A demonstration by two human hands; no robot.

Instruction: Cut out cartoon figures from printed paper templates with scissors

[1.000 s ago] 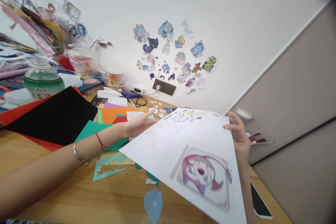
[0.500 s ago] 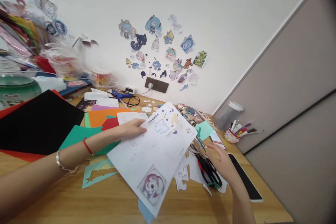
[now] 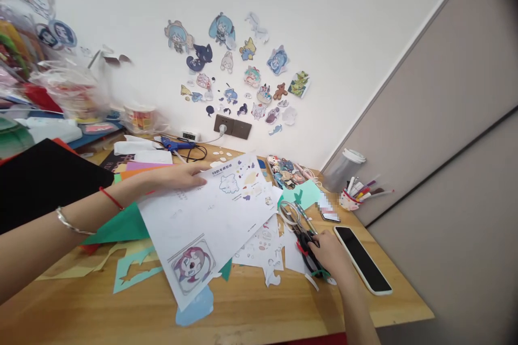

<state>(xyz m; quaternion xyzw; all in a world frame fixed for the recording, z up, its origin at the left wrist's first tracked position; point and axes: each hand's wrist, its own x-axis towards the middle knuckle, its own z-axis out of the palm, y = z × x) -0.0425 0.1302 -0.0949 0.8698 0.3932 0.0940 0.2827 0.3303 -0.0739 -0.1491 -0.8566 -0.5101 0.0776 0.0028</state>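
Note:
My left hand [image 3: 178,177] lies at the far edge of a white printed sheet [image 3: 206,221] with a pink-haired cartoon face, its fingers closed on the paper's edge. The sheet rests flat over coloured paper on the wooden table [image 3: 251,307]. My right hand [image 3: 329,253] is curled over the black handles of a pair of scissors [image 3: 305,245] lying on white paper cut-outs [image 3: 263,250]. A second pair of scissors [image 3: 289,213] lies just beyond.
A black phone [image 3: 362,264] lies right of my right hand near the table edge. A pen cup [image 3: 350,198] and a lidded jar [image 3: 343,167] stand at the back right. Black [image 3: 40,178] and green [image 3: 121,225] sheets, a blue glue gun [image 3: 174,145] and containers fill the left.
The printed sheet has come down from mid-air onto the table, with my left hand staying on it. My right hand let go of the sheet and moved down onto the scissors.

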